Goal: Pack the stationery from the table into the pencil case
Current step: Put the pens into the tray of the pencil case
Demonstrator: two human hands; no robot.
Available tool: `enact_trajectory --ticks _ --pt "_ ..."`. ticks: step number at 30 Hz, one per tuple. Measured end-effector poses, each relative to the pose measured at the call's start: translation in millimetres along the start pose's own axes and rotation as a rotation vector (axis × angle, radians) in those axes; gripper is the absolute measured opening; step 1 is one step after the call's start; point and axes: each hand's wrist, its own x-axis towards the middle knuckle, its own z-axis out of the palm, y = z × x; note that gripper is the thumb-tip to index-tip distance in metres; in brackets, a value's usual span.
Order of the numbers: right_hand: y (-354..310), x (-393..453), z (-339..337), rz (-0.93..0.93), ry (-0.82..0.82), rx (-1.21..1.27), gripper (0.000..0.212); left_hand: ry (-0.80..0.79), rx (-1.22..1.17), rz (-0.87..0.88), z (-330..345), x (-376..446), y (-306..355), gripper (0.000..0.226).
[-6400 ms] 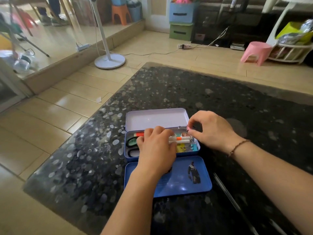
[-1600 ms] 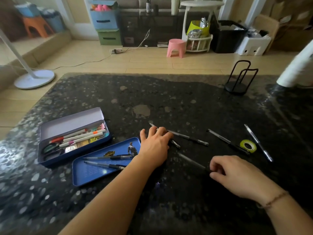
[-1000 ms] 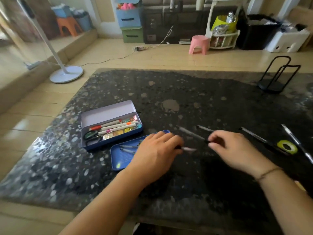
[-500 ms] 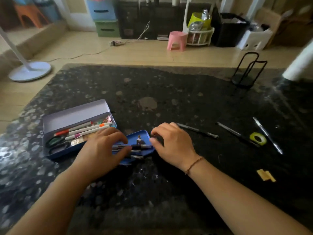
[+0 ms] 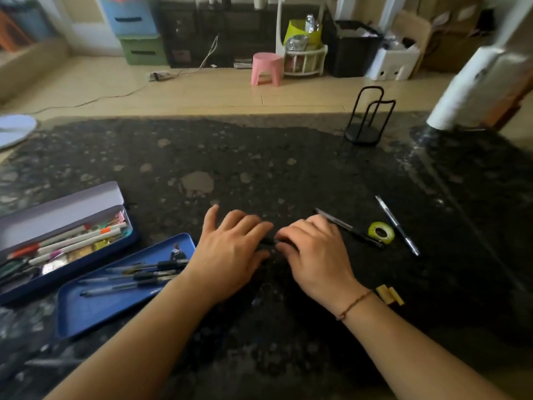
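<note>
Hands meet at the middle of the dark stone table (image 5: 259,157). The left hand (image 5: 230,252) lies palm down with fingers spread and nearly straight; the right hand (image 5: 314,252) has its fingers curled, and the fingertips of both almost touch. Between them shows a small dark piece (image 5: 268,241), perhaps a pen end, but I cannot tell what it is or whether either hand really grips it.

At 9 o'clock from the hands stands the open pencil case (image 5: 57,226), its lid leaning back, with markers (image 5: 72,241) and scissors (image 5: 11,268) inside. Just beside it, at 8 o'clock, lies a flat blue tray (image 5: 95,310) which holds several dark pens (image 5: 138,274); the left wrist covers its right end.

At 3 o'clock from the right hand a black pen (image 5: 349,228) lies on the table, its near end hidden behind the knuckles. Further at 3 o'clock are a yellow-green tape roll (image 5: 381,232) and a silver pen (image 5: 397,225), close to each other. At 5 o'clock, near the right wrist, lies a small yellow piece (image 5: 390,294). A black wire stand (image 5: 366,119) is at 1 o'clock, well apart, at the far edge. On the floor beyond is a pink stool (image 5: 266,67).
</note>
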Motion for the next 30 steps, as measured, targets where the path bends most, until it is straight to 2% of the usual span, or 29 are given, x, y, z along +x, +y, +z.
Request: enact_trajectory --ticks 2,4,6,8,11,14,17,20,24,28,30 --pt "-3 -2 -5 -0.029 0.003 0.13 0.018 -0.028 0.024 0.037 -1 3 4 0.029" --pt "8 0 -12 0.028 0.018 0.185 0.03 -0.08 -0.086 -0.023 -6 2 -2 0.031" --pt "32 0 -19 0.145 0.036 -0.009 0.037 -0.068 -0.209 -0.108 -13 -6 -18 0.029" --pt "64 -4 -24 0.332 -0.032 -0.301 0.043 -0.027 -0.256 -0.129 -22 -22 -41 0.022" --pt "89 -9 -23 0.533 -0.099 -0.434 0.031 0.107 -0.219 -0.122 -30 -67 -82 0.018" --pt "88 -6 -15 0.582 -0.134 -0.46 0.016 0.178 -0.147 -0.167 -19 -114 -108 0.023" --pt "69 1 -12 0.492 -0.078 -0.428 0.014 0.145 -0.114 -0.221 -7 -132 -116 0.03" --pt "23 13 -5 0.228 0.005 -0.229 0.013 0.095 -0.091 -0.204 -5 -126 -115 0.031" --pt "-57 30 18 -0.066 -0.056 0.071 0.01 0.038 -0.09 -0.206 -8 -124 -111 0.033" --pt "-114 46 52 -0.152 -0.114 0.185 0.013 0.112 -0.195 -0.211 -22 -130 -112 0.03" --pt "-127 50 67 -0.152 -0.135 0.21 0.014 0.081 -0.273 -0.155 -37 -138 -116 0.025"
